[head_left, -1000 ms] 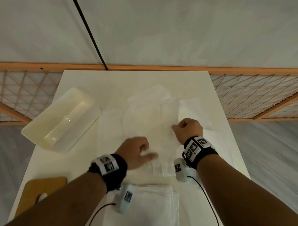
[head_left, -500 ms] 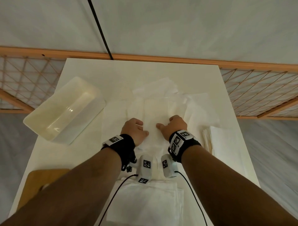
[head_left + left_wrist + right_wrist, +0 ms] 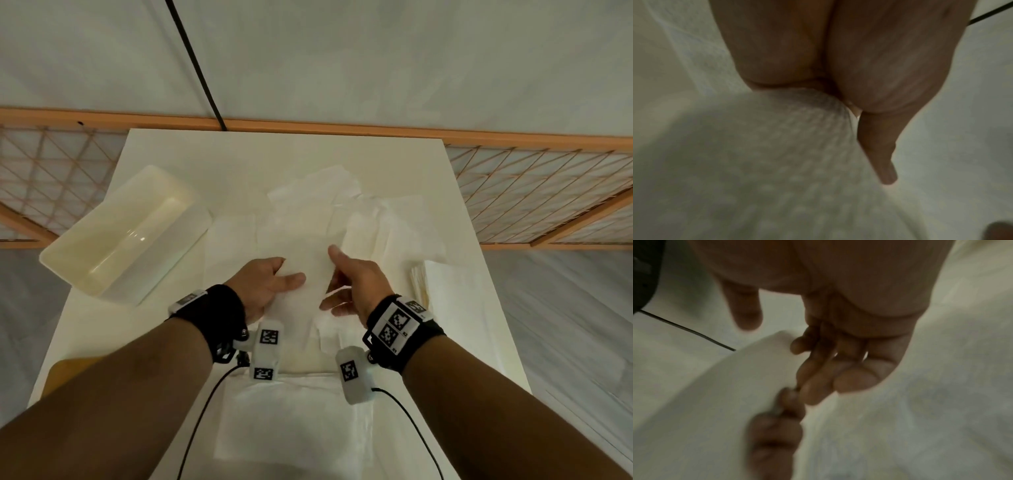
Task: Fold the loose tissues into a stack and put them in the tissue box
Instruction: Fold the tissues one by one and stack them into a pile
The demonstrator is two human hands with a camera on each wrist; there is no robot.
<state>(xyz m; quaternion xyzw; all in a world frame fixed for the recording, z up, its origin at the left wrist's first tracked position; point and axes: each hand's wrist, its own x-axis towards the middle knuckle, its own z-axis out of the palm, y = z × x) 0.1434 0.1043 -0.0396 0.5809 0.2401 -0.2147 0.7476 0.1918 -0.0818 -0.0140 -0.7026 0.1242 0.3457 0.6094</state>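
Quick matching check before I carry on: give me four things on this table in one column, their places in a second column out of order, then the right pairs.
1. tissue box
2. folded stack
3. held tissue
4. wooden board

A. between both hands
B. table's near-left corner
C. far left, lying open
D. right edge

Pairs: 1-C, 2-D, 3-A, 4-B. The left hand and right hand each grip an edge of the held tissue.

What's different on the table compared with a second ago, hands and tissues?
Both hands came together at the table's middle and took one tissue: the left hand grips its left edge, the right hand its right edge, and it is now raised off the loose tissues. The tissue box, the near folded stack and the right-hand stack stayed put.
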